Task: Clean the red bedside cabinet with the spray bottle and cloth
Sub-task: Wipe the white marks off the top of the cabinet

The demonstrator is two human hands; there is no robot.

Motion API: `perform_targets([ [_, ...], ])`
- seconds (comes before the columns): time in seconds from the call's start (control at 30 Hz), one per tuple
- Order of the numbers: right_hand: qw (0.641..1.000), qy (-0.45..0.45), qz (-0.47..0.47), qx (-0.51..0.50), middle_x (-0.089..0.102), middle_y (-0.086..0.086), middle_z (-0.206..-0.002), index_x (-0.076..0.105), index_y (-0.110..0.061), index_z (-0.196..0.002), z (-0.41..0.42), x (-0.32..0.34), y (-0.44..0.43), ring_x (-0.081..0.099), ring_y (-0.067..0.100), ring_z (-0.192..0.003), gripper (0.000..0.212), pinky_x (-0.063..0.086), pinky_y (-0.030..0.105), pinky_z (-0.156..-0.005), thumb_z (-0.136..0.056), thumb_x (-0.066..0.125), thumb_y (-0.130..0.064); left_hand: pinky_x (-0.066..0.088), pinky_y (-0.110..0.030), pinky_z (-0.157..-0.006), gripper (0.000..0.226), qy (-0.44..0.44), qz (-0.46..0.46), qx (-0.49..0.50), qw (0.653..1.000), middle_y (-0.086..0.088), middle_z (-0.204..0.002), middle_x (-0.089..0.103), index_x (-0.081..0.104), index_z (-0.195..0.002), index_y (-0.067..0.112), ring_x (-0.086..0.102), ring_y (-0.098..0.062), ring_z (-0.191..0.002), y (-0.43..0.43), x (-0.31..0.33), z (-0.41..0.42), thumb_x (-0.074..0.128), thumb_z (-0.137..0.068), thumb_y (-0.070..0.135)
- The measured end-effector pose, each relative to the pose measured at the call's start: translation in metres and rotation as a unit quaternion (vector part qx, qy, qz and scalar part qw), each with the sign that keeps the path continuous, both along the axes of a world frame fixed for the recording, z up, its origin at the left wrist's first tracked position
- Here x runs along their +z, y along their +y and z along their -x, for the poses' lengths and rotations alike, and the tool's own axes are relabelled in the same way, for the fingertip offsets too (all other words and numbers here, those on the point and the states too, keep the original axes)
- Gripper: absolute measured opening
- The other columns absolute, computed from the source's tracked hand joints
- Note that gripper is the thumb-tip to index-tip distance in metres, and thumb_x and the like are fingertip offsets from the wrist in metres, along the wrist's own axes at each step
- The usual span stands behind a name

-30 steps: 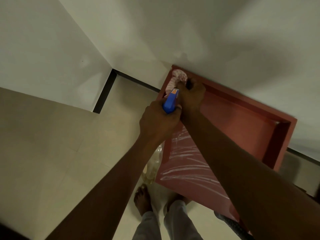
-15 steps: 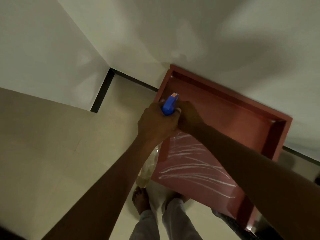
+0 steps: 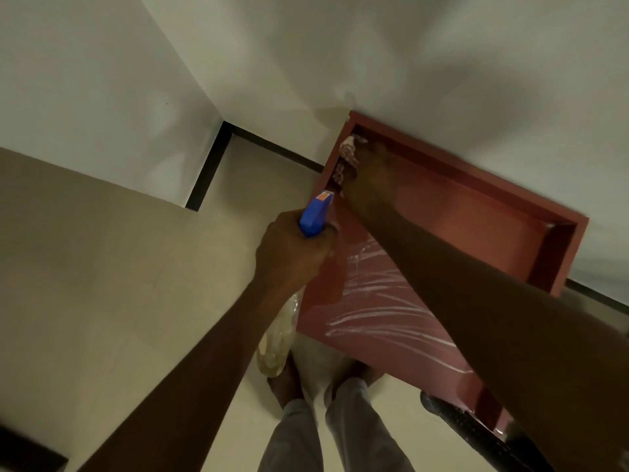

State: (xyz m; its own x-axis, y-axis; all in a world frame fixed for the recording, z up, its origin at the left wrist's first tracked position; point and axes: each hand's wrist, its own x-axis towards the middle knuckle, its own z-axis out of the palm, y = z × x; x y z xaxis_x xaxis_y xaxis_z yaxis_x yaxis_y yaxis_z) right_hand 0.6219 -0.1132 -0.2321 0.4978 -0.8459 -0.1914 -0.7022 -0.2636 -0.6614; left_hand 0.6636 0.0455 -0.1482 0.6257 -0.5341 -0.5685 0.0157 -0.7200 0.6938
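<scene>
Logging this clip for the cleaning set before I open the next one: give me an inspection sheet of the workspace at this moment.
Surface: red bedside cabinet top with a raised rim; white wet streaks across its near half.
Job's things: pinkish cloth in the far left corner; spray bottle, blue head up, clear body hanging beside the cabinet's left edge.
Clutter: dark speckled object by the near right corner, not identifiable.
Grips: left hand wrapped round the bottle's neck; right hand holds the cloth against the corner.
Cables: nothing seen.
Surroundings: beige tiled floor, white walls, black skirting; the person's bare feet at the cabinet's front.
</scene>
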Motion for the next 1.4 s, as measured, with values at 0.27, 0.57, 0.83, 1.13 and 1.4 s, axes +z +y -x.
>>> perform_targets([
  [0.27, 0.984, 0.076, -0.070, 0.143, 0.058, 0.014, -0.138, 0.065, -0.010, -0.131, 0.062, 0.009, 0.097, 0.054, 0.034, -0.125, 0.043, 0.050, 0.047, -0.103, -0.088, 0.070, -0.006, 0.065, -0.050, -0.071, 0.064, 0.010, -0.026, -0.052, 0.998, -0.008, -0.071, 0.073, 0.069, -0.090, 0.016, 0.071, -0.027, -0.061, 0.025, -0.001, 0.008, 0.056, -0.068, 0.075],
  [0.57, 0.850, 0.000, 0.228, 0.475, 0.077, 0.010, -0.103, 0.078, -0.012, -0.097, 0.127, -0.008, 0.156, 0.070, 0.033, -0.107, 0.034, 0.053, 0.046, -0.100, -0.106, 0.045, -0.016, 0.063, -0.049, -0.077, 0.033, -0.020, -0.038, -0.111, 0.993, -0.008, -0.069, 0.071, 0.057, -0.071, 0.028, 0.071, -0.029, -0.065, 0.054, -0.002, 0.031, 0.073, -0.091, 0.050],
  [0.83, 0.900, 0.229, 0.256, 0.267, 0.067, 0.003, -0.136, 0.068, -0.021, -0.132, 0.141, -0.002, 0.035, 0.061, 0.036, -0.112, 0.048, 0.045, 0.043, -0.089, -0.093, 0.039, -0.018, 0.062, -0.053, -0.069, 0.050, 0.009, -0.060, -0.137, 0.989, -0.013, -0.066, 0.071, 0.066, -0.074, 0.013, 0.070, -0.037, -0.062, 0.071, 0.005, 0.051, 0.064, -0.079, 0.064],
  [1.13, 0.966, 0.156, 0.088, 0.188, 0.058, 0.014, -0.148, 0.055, -0.013, -0.147, 0.130, -0.009, 0.089, 0.052, 0.036, -0.137, 0.058, 0.046, 0.049, -0.111, -0.090, 0.068, -0.011, 0.055, -0.040, -0.060, 0.040, -0.009, -0.035, -0.118, 0.992, -0.005, -0.058, 0.053, 0.052, -0.067, 0.019, 0.062, -0.034, -0.057, 0.065, 0.002, 0.065, 0.074, -0.092, 0.040],
  [1.4, 0.876, 0.064, 0.155, 0.452, 0.058, 0.009, -0.148, 0.061, -0.012, -0.141, 0.227, -0.022, 0.174, 0.050, 0.031, -0.141, 0.063, 0.039, 0.040, -0.117, -0.079, 0.070, -0.004, 0.057, -0.046, -0.066, 0.031, 0.004, -0.022, -0.151, 0.988, -0.001, -0.057, 0.052, 0.059, -0.073, 0.016, 0.057, -0.022, -0.056, 0.062, -0.002, 0.076, 0.073, -0.093, 0.036],
])
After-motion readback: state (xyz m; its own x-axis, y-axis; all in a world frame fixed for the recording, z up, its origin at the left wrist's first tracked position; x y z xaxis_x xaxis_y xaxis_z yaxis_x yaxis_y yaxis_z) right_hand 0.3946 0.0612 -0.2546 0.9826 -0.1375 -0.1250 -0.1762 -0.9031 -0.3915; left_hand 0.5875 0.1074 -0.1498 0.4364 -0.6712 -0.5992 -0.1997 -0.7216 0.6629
